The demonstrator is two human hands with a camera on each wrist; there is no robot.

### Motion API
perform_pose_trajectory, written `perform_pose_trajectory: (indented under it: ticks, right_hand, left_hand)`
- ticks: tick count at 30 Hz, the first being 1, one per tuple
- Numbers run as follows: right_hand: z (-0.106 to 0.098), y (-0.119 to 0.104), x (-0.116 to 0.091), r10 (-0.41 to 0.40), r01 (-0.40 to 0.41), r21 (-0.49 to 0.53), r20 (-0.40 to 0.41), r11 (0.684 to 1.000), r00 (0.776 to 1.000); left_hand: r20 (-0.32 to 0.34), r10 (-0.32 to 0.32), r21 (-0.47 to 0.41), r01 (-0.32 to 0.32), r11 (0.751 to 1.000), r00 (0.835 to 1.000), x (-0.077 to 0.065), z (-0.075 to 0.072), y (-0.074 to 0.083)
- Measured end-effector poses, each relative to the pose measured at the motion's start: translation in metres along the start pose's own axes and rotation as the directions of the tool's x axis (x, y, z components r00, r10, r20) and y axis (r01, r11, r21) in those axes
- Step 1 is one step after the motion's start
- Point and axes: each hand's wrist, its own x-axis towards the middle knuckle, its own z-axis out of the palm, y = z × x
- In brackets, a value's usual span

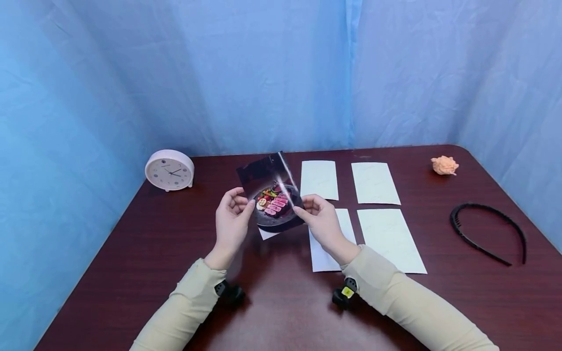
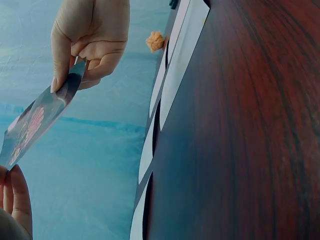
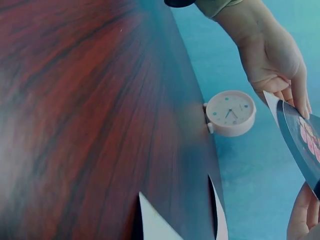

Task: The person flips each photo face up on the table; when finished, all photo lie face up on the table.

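A glossy photo print (image 1: 274, 195) of sliced meat on a dark plate is held up above the table, tilted. My left hand (image 1: 232, 217) pinches its left edge between thumb and fingers. On the lower right edge, my right hand (image 1: 322, 222) pinches it the same way. A white corner (image 1: 267, 234) shows below the print's lower edge; in the right wrist view a white strip (image 3: 271, 104) lies against the print, beside the left hand. Four-sided white sheets lie to the right: a back one (image 1: 319, 179), another (image 1: 375, 183), and a front one (image 1: 391, 239).
One more white sheet (image 1: 322, 256) lies partly under the right forearm. A round white clock (image 1: 170, 170) stands at the back left of the dark wooden table (image 1: 145, 273). At the right are a peach-coloured flower-like thing (image 1: 444, 165) and a black headband (image 1: 487, 207). Blue curtains (image 1: 272, 73) surround the table.
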Motion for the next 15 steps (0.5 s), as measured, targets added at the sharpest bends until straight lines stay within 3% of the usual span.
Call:
perform_pose_trajectory:
  ticks: [7, 15]
  right_hand:
    - [-0.007, -0.004, 0.007, -0.013, 0.023, -0.120, 0.078, 0.993, 0.997]
    - [-0.014, -0.005, 0.011, 0.046, -0.039, -0.073, 0.107, 0.997, 0.993]
  left_hand:
    - [0.026, -0.017, 0.015, 0.016, 1.000, 1.000, 0.001, -0.004, 0.001]
    - [0.157, -0.094, 0.106, 0.078, 0.991, 0.983, 0.003, -0.012, 0.001]
